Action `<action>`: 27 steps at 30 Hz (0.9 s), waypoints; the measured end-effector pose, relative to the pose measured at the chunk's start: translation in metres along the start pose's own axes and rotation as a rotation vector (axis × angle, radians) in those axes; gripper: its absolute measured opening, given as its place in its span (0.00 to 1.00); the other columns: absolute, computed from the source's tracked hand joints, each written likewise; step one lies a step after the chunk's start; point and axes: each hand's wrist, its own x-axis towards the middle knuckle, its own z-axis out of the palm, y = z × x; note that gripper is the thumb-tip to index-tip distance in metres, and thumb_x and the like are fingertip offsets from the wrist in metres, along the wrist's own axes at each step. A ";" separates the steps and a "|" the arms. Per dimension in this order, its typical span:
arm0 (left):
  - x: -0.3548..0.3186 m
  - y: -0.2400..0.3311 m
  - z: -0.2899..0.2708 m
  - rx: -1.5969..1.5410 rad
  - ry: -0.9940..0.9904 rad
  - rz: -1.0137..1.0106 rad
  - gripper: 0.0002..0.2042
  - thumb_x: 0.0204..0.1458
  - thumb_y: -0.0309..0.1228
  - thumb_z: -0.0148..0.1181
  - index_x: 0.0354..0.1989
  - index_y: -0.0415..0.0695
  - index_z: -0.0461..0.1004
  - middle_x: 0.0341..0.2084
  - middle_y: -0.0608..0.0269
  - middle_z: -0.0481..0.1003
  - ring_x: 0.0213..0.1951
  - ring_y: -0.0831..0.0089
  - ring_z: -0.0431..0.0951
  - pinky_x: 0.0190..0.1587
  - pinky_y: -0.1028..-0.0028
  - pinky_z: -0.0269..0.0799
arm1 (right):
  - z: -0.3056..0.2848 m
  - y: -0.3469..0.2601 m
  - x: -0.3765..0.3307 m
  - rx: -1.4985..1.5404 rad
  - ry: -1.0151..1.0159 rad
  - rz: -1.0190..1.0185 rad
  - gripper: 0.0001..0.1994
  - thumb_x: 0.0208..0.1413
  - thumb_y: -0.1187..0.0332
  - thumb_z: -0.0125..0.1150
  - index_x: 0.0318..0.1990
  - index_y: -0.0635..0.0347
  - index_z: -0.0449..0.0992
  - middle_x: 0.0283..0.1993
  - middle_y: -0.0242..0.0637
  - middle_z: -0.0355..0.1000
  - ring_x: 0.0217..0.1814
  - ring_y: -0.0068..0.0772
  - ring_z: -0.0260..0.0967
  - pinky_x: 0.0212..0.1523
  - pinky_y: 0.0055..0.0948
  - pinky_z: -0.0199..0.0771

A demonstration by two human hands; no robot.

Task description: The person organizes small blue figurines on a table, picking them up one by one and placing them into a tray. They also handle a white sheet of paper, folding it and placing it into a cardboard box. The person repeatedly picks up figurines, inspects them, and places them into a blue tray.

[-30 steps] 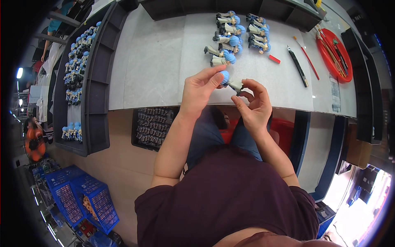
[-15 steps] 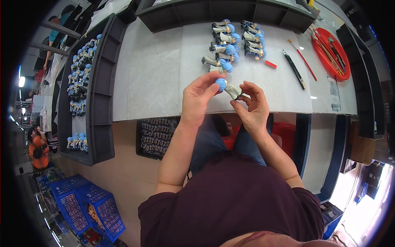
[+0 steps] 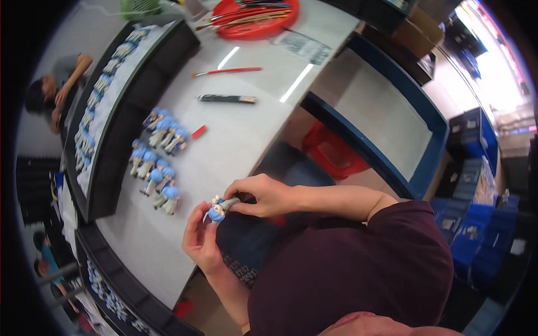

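Note:
A small figurine (image 3: 216,213) with blue hair and a pale outfit is between my two hands, near the table's front edge. My right hand (image 3: 262,196) grips it by the lower body, thumb and fingers closed round it. At its head, my left hand (image 3: 203,238) has the thumb and fingertips against the blue hair. Beyond the hands, several similar figurines (image 3: 154,172) lie in two groups on the white table (image 3: 218,148). Close to the farther group rests a small red block (image 3: 199,132).
A black craft knife (image 3: 227,99) and a red paintbrush (image 3: 227,71) lie on the table. A red tray (image 3: 255,29) holds several brushes. Dark bins (image 3: 131,115) with more figurines border the far side. A blue-edged tray (image 3: 367,140) and red stool (image 3: 330,151) are rightward.
My view has swung round to the right, so the table now slants across it. The figurine has turned in my hands, its face now showing, and my right hand covers more of its body.

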 end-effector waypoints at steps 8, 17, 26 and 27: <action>0.008 -0.007 -0.031 0.672 0.521 0.178 0.11 0.50 0.16 0.47 0.43 0.32 0.69 0.43 0.55 0.70 0.41 0.69 0.72 0.46 0.74 0.67 | -0.179 0.039 -0.078 0.016 1.050 0.003 0.10 0.47 0.73 0.60 0.38 0.63 0.72 0.37 0.36 0.71 0.39 0.23 0.68 0.37 0.22 0.70; 0.007 -0.043 -0.052 0.877 0.571 0.219 0.11 0.50 0.16 0.46 0.41 0.30 0.69 0.41 0.55 0.70 0.40 0.70 0.72 0.44 0.76 0.69 | -0.299 0.205 -0.065 -0.578 0.735 0.843 0.19 0.36 0.53 0.66 0.30 0.60 0.78 0.33 0.44 0.74 0.38 0.40 0.72 0.42 0.31 0.70; 0.006 -0.043 -0.047 0.935 0.593 0.245 0.10 0.50 0.16 0.46 0.41 0.29 0.69 0.42 0.54 0.70 0.40 0.68 0.72 0.44 0.75 0.68 | -0.308 0.210 -0.079 -0.496 0.858 0.828 0.15 0.39 0.59 0.63 0.27 0.64 0.77 0.26 0.40 0.74 0.27 0.30 0.72 0.32 0.26 0.72; 0.006 -0.043 -0.043 0.976 0.583 0.308 0.09 0.50 0.15 0.46 0.40 0.29 0.68 0.42 0.53 0.70 0.40 0.67 0.72 0.44 0.75 0.68 | -0.305 0.193 -0.090 -0.435 0.907 0.823 0.14 0.39 0.62 0.63 0.28 0.65 0.76 0.26 0.39 0.74 0.27 0.27 0.72 0.31 0.25 0.71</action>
